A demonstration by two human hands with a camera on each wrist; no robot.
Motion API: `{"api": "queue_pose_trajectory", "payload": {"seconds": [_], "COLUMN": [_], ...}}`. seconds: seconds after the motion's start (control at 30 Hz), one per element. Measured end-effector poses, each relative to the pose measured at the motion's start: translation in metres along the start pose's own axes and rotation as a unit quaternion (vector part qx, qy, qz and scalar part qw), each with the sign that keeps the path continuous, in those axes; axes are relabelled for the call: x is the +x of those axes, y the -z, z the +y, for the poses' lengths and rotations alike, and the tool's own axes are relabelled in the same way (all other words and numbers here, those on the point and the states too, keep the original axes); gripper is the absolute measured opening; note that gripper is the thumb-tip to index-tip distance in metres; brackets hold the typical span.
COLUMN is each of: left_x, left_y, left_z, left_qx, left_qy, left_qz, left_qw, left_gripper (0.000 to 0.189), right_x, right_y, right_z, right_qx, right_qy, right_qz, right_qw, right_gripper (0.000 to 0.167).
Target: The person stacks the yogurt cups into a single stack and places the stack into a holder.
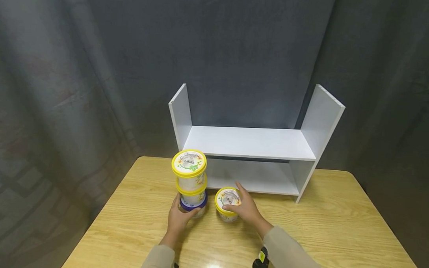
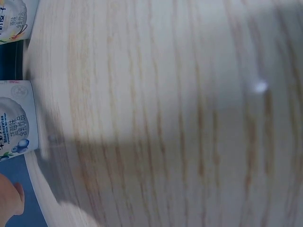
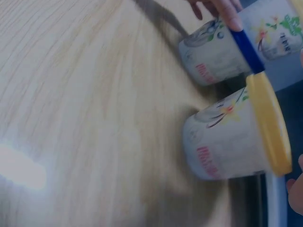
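Three tubs stand stacked on the table in the head view. A tub with a blue lid (image 1: pixel 190 207) is at the bottom, beneath a yellow-lidded tub (image 1: pixel 191 195) and another yellow-lidded tub (image 1: pixel 189 164) on top. My left hand (image 1: pixel 178 220) grips the blue-lidded tub, its thumb and fingers on either side; in the right wrist view a fingertip (image 3: pixel 233 20) lies on the blue rim. To the right stands a single yellow-lidded tub (image 1: pixel 228 203). Over it my right hand (image 1: pixel 248 208) spreads its thumb and fingers; firm contact cannot be made out.
A white two-tier shelf (image 1: pixel 249 143) with raised side panels stands behind the tubs, close to them. The wooden table (image 1: pixel 324 232) reaches to both sides. Dark grey curtains (image 1: pixel 238 52) hang behind it.
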State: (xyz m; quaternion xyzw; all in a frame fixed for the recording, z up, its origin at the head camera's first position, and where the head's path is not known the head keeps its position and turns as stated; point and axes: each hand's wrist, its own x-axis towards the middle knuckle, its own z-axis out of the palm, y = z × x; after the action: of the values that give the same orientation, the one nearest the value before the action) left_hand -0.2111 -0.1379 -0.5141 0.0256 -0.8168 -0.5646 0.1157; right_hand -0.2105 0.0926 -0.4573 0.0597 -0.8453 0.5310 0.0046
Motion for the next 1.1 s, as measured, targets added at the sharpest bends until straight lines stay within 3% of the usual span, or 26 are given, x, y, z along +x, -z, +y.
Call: {"api": "queue_pose_trajectory", "payload": {"seconds": [0.33, 0.73, 1.1], "left_x": [-0.002, -0.002, -0.001], "left_y": [0.000, 0.001, 0.000], "left_z": [0.002, 0.004, 0.002], "left_qx": [-0.006, -0.010, -0.010], "left_qy": [0.014, 0.018, 0.012], "left_qz": [-0.009, -0.016, -0.011], "left_qw": [0.9998, 0.9996, 0.9998], "left_gripper": [0.098, 0.097, 0.097], "right_x": [-0.002, -0.007, -0.008], "right_y": [0.000, -0.002, -0.004], "right_z": [0.018, 0.033, 0.037], "right_qx": [0.002, 0.037, 0.056], "right_qy": [-0.015, 0.035, 0.022], "right_qz": [0.001, 0.000, 0.000], "right_qw": [0.9999, 0.9987, 0.9982], "right_gripper": [0.096, 0.096, 0.096]}}
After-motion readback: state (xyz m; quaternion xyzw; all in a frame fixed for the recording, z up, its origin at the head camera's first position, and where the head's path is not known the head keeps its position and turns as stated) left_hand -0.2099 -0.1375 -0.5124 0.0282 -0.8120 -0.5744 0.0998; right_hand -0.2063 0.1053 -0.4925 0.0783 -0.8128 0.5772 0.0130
